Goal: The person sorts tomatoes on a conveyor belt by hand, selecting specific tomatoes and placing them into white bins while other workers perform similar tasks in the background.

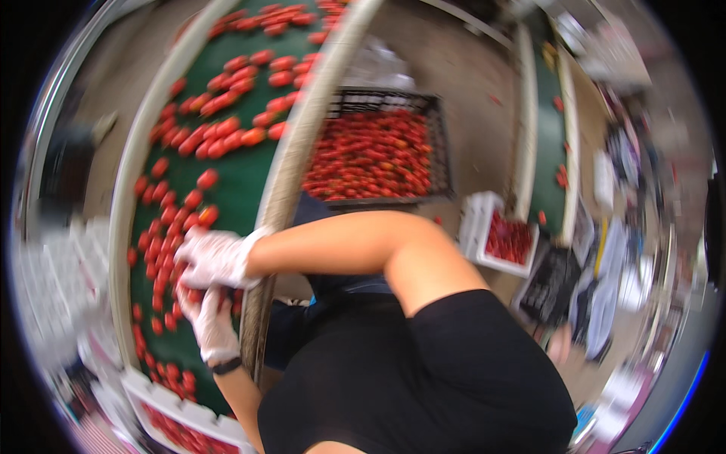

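Small oblong red tomatoes (170, 219) lie scattered along a green conveyor belt (249, 181) with pale side rails. Both my hands wear thin whitish gloves and meet over the belt near its right rail. My right hand (215, 257) reaches across that rail, its fingers curled down over some tomatoes. Just below it, my left hand (212, 327), with a black band at the wrist, is closed around tomatoes that show red between its fingers. The hands touch or nearly touch. My right fingertips are partly hidden and a little blurred.
A black crate (442, 151) full of tomatoes stands right of the belt. White boxes with tomatoes sit at the belt's near end (162, 397) and on the right (475, 227). A second green belt (548, 151) runs farther right. Stacked white trays (60, 265) stand at left.
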### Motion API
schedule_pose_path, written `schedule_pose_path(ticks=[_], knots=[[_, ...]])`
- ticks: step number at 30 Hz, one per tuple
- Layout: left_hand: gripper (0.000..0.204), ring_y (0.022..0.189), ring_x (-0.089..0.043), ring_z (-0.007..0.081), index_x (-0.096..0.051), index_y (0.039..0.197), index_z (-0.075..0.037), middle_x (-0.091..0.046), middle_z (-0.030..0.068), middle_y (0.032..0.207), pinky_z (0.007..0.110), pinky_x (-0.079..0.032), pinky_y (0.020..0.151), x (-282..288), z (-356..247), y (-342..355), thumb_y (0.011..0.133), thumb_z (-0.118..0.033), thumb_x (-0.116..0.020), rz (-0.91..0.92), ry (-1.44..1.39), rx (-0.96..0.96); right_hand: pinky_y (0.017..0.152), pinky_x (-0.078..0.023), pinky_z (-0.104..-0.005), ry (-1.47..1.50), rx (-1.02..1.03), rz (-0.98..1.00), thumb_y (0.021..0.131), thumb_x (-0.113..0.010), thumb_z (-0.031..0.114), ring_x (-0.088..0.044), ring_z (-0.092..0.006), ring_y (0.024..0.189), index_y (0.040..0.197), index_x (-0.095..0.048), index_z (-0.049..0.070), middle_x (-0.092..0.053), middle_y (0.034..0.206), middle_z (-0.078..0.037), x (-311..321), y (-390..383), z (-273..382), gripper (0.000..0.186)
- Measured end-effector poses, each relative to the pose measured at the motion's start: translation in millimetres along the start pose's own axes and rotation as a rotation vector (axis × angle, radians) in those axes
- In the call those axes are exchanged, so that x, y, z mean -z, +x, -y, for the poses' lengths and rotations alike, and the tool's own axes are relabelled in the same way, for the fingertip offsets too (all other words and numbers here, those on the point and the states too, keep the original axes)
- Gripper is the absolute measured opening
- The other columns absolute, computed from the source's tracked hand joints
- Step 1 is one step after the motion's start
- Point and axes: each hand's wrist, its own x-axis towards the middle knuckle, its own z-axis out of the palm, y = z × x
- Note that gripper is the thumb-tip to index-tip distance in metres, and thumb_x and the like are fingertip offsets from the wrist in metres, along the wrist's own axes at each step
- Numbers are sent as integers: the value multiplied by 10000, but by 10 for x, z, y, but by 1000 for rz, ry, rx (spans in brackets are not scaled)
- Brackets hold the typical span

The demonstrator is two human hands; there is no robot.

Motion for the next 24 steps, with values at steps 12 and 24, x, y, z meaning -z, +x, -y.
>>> schedule_pose_path(ticks=[12, 24], knots=[[568, 977, -495, 137, -352, 1357, -158, -486, 49, 1219, 246, -410, 740, 105, -390, 56, 858, -48, -600, 108, 128, -160, 905, -442, -398, 225, -108, 117, 780, -533, 579, -571, -317, 1051, 1155, -609, 113, -575, 1156, -175, -112, 100, 89, 603], [629, 1227, -390, 205, -326, 1384, -178, -393, 45, 1351, 363, -352, 972, 257, -477, -94, 832, -142, -625, 2, 89, -180, 733, -492, -318, 668, 51, 260, 852, -533, 324, -615, -163, 789, 941, -632, 12, -644, 869, -110, -107, 104, 340, 340]])
